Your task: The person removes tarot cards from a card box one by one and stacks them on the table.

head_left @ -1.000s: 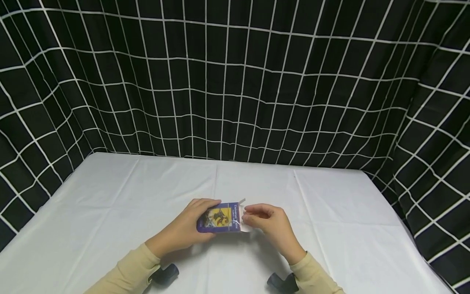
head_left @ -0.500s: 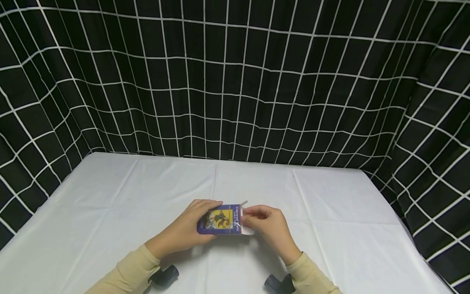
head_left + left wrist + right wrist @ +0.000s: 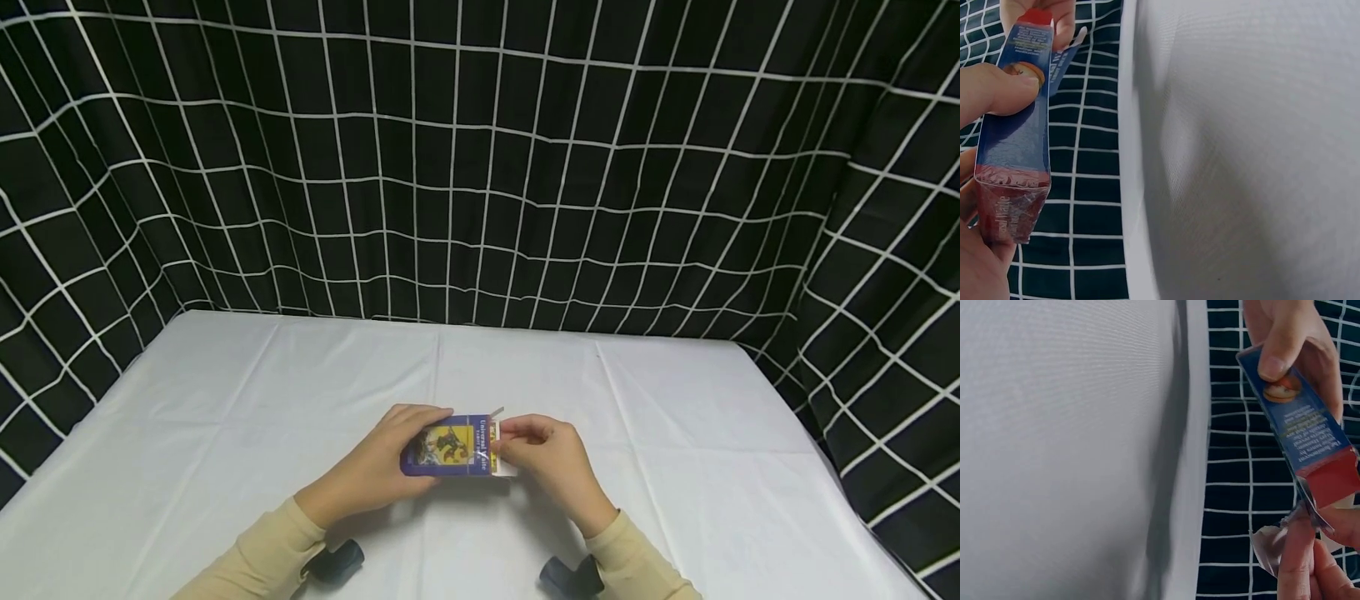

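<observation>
My left hand (image 3: 386, 462) grips a blue tarot card box (image 3: 448, 447) by its closed end, above the table. The box front has a yellow picture and the words "Universal Waite". In the left wrist view the thumb lies along the box's narrow side (image 3: 1016, 140). The open end points to the right, with its flaps out. There my right hand (image 3: 561, 462) pinches a yellow-and-white strip of cards (image 3: 494, 429) that shows past the opening. In the right wrist view the right fingers (image 3: 1297, 562) are at the opening, beside a shiny flap (image 3: 1271, 549); the cards are mostly hidden.
A white cloth (image 3: 300, 375) with fold creases covers the table. Black curtain (image 3: 480, 167) with a white grid stands behind and at both sides. Dark wrist devices (image 3: 335, 563) sit below both beige sleeves (image 3: 262, 550).
A yellow-and-white strip of cards now shows at the box's opening, where only white showed before. The right fingers stay close to it. The left hand and the box have barely moved.
</observation>
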Available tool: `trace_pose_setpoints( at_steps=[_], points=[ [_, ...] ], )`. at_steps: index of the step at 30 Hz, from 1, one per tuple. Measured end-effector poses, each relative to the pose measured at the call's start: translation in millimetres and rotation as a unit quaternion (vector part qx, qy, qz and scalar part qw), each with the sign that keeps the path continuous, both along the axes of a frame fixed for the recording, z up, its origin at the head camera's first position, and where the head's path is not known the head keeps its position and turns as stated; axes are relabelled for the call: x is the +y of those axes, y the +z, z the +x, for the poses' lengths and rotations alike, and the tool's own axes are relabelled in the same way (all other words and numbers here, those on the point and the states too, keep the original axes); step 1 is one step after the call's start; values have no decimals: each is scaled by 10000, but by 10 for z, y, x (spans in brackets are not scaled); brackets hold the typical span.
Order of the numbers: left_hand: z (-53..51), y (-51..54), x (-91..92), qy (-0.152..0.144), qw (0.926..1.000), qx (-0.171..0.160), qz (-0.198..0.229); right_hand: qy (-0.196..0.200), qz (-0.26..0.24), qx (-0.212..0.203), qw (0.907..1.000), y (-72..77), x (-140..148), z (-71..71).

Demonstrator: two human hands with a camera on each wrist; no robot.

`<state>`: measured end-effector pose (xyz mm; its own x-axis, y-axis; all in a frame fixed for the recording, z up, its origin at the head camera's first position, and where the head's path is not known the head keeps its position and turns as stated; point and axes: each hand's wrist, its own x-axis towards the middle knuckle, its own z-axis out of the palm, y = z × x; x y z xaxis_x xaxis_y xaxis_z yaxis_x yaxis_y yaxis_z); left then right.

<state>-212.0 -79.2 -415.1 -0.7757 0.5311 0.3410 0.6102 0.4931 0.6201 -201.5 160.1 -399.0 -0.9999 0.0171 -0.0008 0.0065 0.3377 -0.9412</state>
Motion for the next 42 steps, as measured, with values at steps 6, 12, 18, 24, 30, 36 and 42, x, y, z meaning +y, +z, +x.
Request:
trace_pose_setpoints(
  at_steps=[6,12,18,24,30,36,42],
  points=[
    [0,-12,-6,38,10000,-4,16,128,-252,-113,9995,46,25,0],
    [-14,-13,-14,57,10000,45,-33,236,-261,-101,9993,83,70,-1],
    [-25,-4,-16,13,10000,44,-85,454,-190,-85,9988,98,138,-24],
    [-25,-15,-1,-14,10000,-60,-63,553,112,-143,9983,123,205,-51],
    [-16,-38,-13,27,10000,-20,-29,754,183,-172,9968,149,234,-58],
    [-17,-33,-9,33,10000,-10,-27,727,85,-233,9970,181,272,-48],
    [-13,-37,-2,-9,10000,-24,-8,723,72,-122,9973,189,270,-44]
  ],
)
